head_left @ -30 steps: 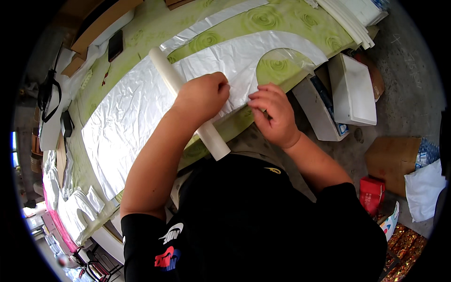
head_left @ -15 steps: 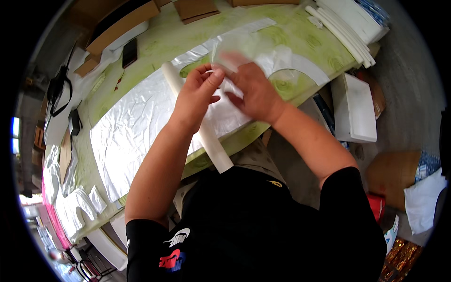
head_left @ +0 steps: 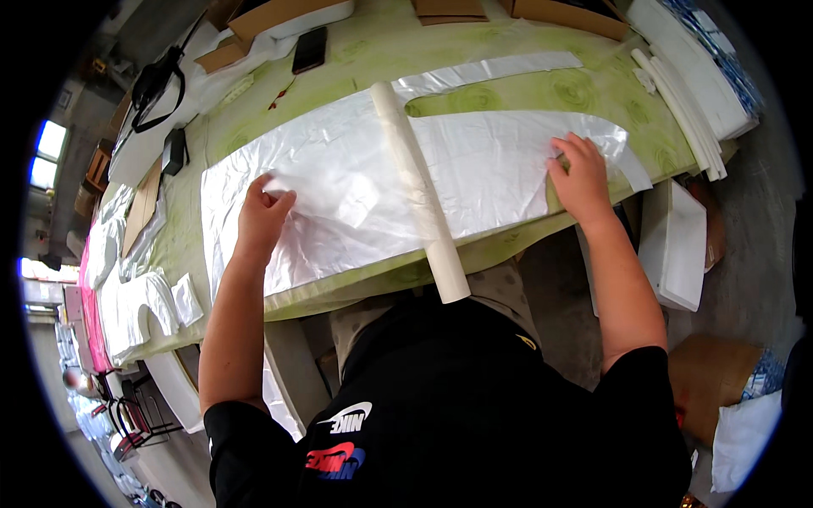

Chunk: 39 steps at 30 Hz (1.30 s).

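A thin, shiny white plastic sheet (head_left: 491, 169) with curved cut-outs lies spread on the table. Across it, a long cream-white tube (head_left: 415, 182) runs from the far side to past the near table edge. At the sheet's left part, my left hand (head_left: 264, 218) pinches a fold of the film between thumb and fingers. My right hand (head_left: 583, 179) rests at the right part of the sheet, beside a curved edge; its fingers are bent but apart, with nothing visible held between them.
A green patterned cloth (head_left: 339, 72) covers the table. Toward the back are a dark phone (head_left: 310, 51) and cardboard boxes (head_left: 567, 15). White rods (head_left: 677, 110) lie at the right end. Folded white plastic pieces (head_left: 144, 309) sit at the left. A white foam box (head_left: 673, 245) stands below the table.
My hands have parted from close together over the sheet, the left moving left and the right moving right. The film they held up now lies flatter. The view has shifted.
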Available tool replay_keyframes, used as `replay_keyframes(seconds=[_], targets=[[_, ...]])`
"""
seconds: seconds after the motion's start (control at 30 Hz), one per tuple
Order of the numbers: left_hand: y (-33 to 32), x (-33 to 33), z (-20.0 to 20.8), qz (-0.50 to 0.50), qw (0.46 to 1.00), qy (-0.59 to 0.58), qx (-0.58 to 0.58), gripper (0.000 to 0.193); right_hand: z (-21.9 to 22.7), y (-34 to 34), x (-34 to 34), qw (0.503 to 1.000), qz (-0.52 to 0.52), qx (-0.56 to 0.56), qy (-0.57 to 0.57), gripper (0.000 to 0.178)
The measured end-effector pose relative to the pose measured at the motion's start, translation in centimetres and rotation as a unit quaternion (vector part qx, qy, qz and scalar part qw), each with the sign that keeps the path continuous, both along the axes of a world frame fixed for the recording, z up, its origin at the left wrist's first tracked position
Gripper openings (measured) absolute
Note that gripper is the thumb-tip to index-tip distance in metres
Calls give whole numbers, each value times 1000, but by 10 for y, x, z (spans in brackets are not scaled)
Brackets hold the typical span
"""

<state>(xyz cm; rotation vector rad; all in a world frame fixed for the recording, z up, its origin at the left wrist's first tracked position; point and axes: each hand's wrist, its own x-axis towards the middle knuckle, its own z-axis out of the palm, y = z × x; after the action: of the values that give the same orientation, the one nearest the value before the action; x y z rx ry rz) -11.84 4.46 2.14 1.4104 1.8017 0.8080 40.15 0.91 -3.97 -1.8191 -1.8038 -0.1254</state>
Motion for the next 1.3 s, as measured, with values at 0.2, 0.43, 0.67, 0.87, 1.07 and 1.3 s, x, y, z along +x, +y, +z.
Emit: replay_keyframes(seconds=[0.2, 0.43, 0.67, 0.87, 1.07, 1.3], targets=[[-23, 52, -15, -139, 909, 135, 370, 59, 25, -41, -64, 983, 150, 99, 32, 29], [-18, 121, -31, -219, 951, 67, 208, 51, 35, -77, -161, 913, 364, 44, 180, 29], [-14, 123, -24, -243, 935, 167, 196, 64, 44, -79, -169, 895, 398, 0, 201, 24], [-7, 111, -30, -255, 924, 161, 235, 66, 49, -75, -187, 892, 417, -4, 173, 22], [1, 100, -12, -361, 872, 160, 289, 32, 59, -59, -198, 890, 431, -19, 149, 29], [-24, 79, -13, -312, 886, 173, 297, 38, 33, 21, -204, 986, 168, 3, -13, 45]])
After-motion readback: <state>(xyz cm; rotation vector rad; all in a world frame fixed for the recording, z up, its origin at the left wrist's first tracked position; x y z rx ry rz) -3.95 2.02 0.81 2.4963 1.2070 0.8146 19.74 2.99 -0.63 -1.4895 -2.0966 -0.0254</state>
